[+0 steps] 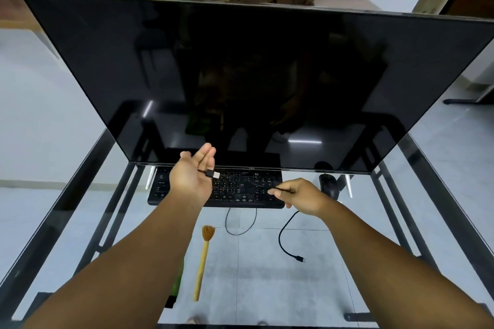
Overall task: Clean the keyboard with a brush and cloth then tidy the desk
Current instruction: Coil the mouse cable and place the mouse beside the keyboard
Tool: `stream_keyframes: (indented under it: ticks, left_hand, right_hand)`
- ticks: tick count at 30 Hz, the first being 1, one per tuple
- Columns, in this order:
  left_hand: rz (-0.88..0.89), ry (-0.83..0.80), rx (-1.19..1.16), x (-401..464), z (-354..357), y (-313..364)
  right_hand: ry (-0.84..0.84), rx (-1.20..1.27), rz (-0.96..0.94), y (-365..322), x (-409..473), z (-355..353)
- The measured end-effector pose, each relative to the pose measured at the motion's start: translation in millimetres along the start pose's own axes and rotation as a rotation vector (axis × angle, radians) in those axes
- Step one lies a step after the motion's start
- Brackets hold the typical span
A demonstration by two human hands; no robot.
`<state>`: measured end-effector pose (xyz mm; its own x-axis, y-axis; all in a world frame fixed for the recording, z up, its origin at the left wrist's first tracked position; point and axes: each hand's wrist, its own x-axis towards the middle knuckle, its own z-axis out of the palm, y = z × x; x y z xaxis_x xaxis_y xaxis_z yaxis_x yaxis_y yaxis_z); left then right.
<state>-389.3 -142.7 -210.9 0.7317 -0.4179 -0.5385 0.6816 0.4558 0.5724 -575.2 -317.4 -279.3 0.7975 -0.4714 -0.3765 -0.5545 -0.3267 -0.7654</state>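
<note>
Glass desk (pixel 267 275): bare stretch in front of keyboard (pixel 235 189), which sits at the far side under monitor's (pixel 240 75) bottom edge, long axis L-R. Brush (pixel 202 262) lies near front, long axis front-back, bristles toward keyboard. L hand (pixel 192 176) palm up, fingers straight, USB plug (pixel 213 174) resting on palm. R hand (pixel 299 196) pinches thin cable (pixel 280 189) over keyboard's R end. Mouse (pixel 329 185) just R of it.

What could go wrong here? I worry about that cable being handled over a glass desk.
1. The right hand pinches the thin cable while the USB plug lies loose on the open left hand; a tug could whip it off.
2. The brush lies near a trailing cable loop and could get dragged.
</note>
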Motion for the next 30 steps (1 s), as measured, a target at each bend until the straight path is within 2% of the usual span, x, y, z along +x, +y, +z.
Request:
stream_keyframes:
  ticks: [2, 5, 7, 9, 11, 13, 18, 21, 25, 30]
  left_hand:
    - [0.055, 0.011, 0.084, 7.0, -0.9, 3.3]
    - [0.090, -0.059, 0.329, 26.1, -10.7, 0.5]
    - [0.112, -0.090, 0.608, 34.9, -14.9, -2.2]
    - [0.152, -0.122, 1.040, 34.1, -13.3, -7.8]
    - [0.110, -0.198, 1.388, 26.7, -11.7, -14.6]
    - [0.018, -0.370, 1.502, 17.6, -15.9, -19.9]
    - [-0.168, -0.741, 1.444, -10.0, -20.4, -27.4]
    - [-0.224, -0.880, 1.313, -24.1, -16.1, -30.7]
    - [-0.226, -0.869, 1.050, -32.7, -7.6, -29.1]
    - [-0.257, -0.762, 0.624, -27.3, 2.4, -9.8]
  right_hand:
    - [-0.074, -0.011, -0.010, -8.9, -5.1, -8.2]
    - [-0.156, -0.047, -0.075, -25.7, -12.2, -22.8]
    - [-0.182, -0.068, -0.125, -38.3, -15.6, -33.2]
    - [-0.191, -0.052, -0.143, -53.1, -19.2, -44.1]
    - [-0.186, -0.014, -0.178, -66.4, -21.0, -54.5]
    - [-0.154, 0.019, -0.214, -75.5, -19.8, -63.1]
    - [0.076, 0.079, -0.270, -91.5, -4.5, -71.8]
    - [0.262, 0.101, -0.278, -93.8, 7.6, -68.0]
    - [0.391, 0.062, -0.191, -71.7, 28.4, -50.9]
    - [0.274, 0.046, -0.058, -40.9, 29.1, -26.7]
